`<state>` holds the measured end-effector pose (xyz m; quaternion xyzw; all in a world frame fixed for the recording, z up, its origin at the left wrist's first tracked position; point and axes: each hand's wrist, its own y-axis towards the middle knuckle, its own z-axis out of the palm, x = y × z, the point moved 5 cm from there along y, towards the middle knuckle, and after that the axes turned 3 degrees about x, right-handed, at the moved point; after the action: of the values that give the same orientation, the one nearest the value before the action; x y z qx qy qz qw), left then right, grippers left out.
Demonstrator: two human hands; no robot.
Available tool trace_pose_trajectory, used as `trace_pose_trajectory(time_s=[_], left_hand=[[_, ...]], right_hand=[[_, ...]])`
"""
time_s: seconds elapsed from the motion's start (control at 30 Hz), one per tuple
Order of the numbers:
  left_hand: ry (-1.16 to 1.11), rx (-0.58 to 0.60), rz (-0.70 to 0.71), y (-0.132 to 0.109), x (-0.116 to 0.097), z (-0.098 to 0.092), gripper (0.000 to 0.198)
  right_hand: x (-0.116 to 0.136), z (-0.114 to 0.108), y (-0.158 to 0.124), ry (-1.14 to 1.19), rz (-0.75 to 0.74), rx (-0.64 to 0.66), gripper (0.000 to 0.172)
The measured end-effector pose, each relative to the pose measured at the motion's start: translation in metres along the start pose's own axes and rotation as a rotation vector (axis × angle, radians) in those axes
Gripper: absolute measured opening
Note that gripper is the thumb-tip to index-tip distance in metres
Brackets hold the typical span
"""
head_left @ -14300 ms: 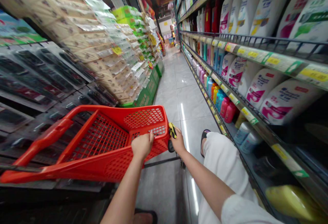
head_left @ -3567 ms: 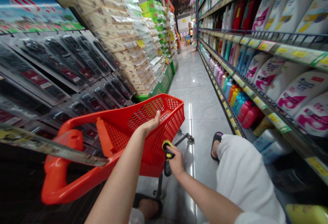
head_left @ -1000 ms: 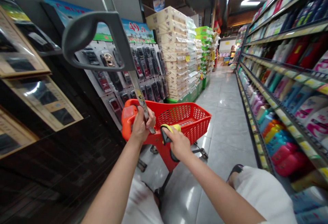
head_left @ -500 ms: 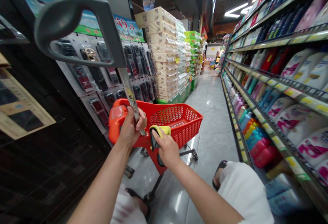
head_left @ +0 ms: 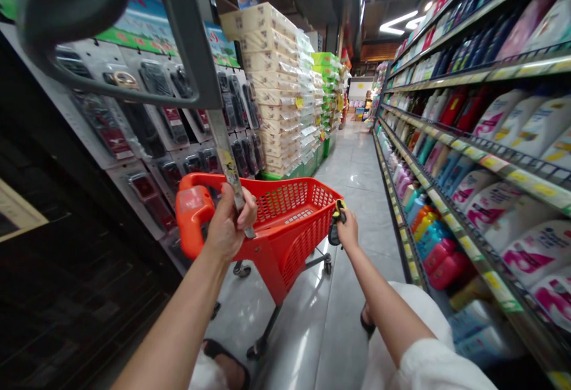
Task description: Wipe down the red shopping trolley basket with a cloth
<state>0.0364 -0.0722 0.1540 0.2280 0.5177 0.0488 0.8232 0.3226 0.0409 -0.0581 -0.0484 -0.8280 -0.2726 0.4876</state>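
My left hand point(head_left: 229, 223) is closed around the flat metal strip of a tool with a grey loop handle point(head_left: 200, 51). The tool stands upright, handle on top, and the strip's lower end is just below my fingers; its exact kind is unclear. A red shopping cart point(head_left: 307, 229) with a pierced basket is in front of me. My right hand point(head_left: 348, 229) is closed on a yellow and dark grey cloth point(head_left: 335, 223), pressed to the basket's far right corner. The cart's thick red push handle point(head_left: 194, 214) lies left of my left hand.
Shelves point(head_left: 446, 134) of bottles line the right side. Packaged belts point(head_left: 156, 81) hang on a panel at the left. Stacked cream-coloured packs point(head_left: 272, 93) and green packs point(head_left: 328, 98) stand beyond the cart. Grey tiled floor point(head_left: 352, 176) runs down the aisle.
My right hand has moved with the cloth from the near end of the basket to its far right corner. My left hand keeps its hold on the tool. The view has shifted slightly.
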Motion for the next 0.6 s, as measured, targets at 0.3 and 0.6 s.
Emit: trace_pose_trajectory(time_s=[0.3, 0.6], left_hand=[[-0.008, -0.022, -0.021, 0.011, 0.013, 0.013, 0.053], [0.014, -0.046, 0.019, 0.02, 0.019, 0.018, 0.054]], right_hand=[[0.016, 0.035, -0.004, -0.138, -0.047, 0.221, 0.059], [0.111, 0.049, -0.089, 0.024, -0.196, 0.317, 0.06]])
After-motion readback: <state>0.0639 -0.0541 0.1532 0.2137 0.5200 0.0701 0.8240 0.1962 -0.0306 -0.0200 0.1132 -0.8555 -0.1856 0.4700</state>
